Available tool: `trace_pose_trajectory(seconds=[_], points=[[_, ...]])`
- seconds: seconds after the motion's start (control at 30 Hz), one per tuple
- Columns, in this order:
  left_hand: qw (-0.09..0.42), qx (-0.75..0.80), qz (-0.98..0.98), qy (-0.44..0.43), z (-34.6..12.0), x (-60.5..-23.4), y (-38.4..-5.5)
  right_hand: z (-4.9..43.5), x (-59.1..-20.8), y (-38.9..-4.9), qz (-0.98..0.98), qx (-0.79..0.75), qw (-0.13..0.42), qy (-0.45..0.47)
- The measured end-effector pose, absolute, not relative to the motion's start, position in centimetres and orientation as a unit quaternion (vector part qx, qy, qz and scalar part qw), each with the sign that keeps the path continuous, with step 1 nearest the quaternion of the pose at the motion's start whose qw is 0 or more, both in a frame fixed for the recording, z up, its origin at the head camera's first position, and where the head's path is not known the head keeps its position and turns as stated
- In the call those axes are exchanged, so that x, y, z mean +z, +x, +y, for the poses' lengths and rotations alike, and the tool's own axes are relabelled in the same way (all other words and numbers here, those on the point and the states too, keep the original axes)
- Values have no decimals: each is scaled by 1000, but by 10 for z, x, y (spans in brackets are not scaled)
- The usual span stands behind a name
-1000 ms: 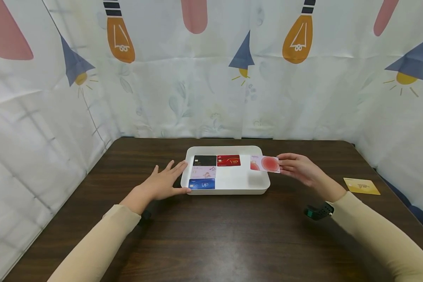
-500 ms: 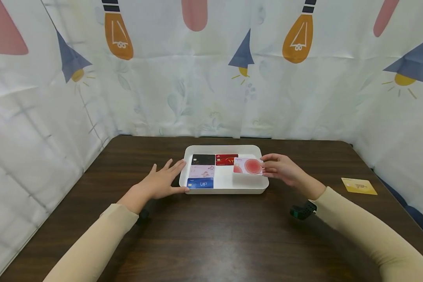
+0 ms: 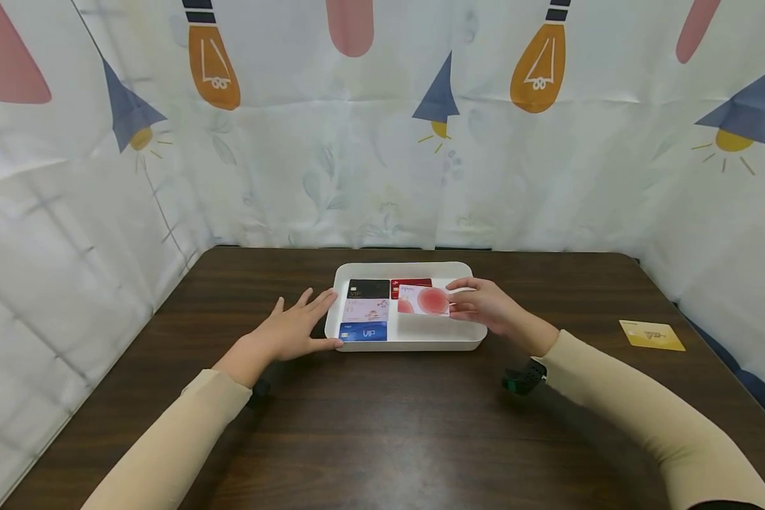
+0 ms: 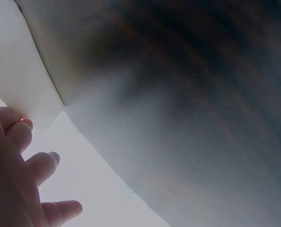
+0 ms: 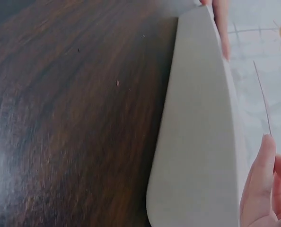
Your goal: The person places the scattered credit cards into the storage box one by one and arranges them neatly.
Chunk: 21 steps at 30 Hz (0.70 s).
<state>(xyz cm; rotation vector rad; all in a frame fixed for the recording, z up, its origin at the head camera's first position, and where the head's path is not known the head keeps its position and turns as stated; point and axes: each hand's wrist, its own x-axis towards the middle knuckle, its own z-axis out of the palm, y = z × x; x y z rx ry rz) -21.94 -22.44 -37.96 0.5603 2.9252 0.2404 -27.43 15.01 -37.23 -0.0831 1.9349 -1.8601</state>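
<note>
A pink card with a red circle [image 3: 421,300] hangs over the white tray [image 3: 436,337], its right edge pinched by my right hand [image 3: 494,312]. In the right wrist view the card [image 5: 262,97] shows edge-on, above the tray's rim. The card partly covers a red VIP card [image 3: 411,283]. Down the tray's left side lie a black card [image 3: 368,289], a pale pink flowered card [image 3: 366,310] and a blue VIP card [image 3: 363,331]. My left hand [image 3: 290,330] rests at the tray's left edge with its fingers spread. In the left wrist view the fingers [image 4: 41,168] touch the tray wall.
A gold card [image 3: 652,335] lies on the dark wooden table [image 3: 382,425], well to the right of the tray. Behind the table hangs a white patterned curtain [image 3: 382,177].
My right hand has moved left with the pink card, from the tray's right edge to over its middle. The left hand has stayed at the tray's edge.
</note>
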Motion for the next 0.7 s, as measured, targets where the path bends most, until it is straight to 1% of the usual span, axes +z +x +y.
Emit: trace_pose_trajectory(seconds=[0.3,0.7], points=[[79,78,975,190,-223,-377,-218,131,-374,-275,708,-669,223,-32],[80,79,976,186,-223,-376,-217,108,-384,-277,719,-656,225,36]])
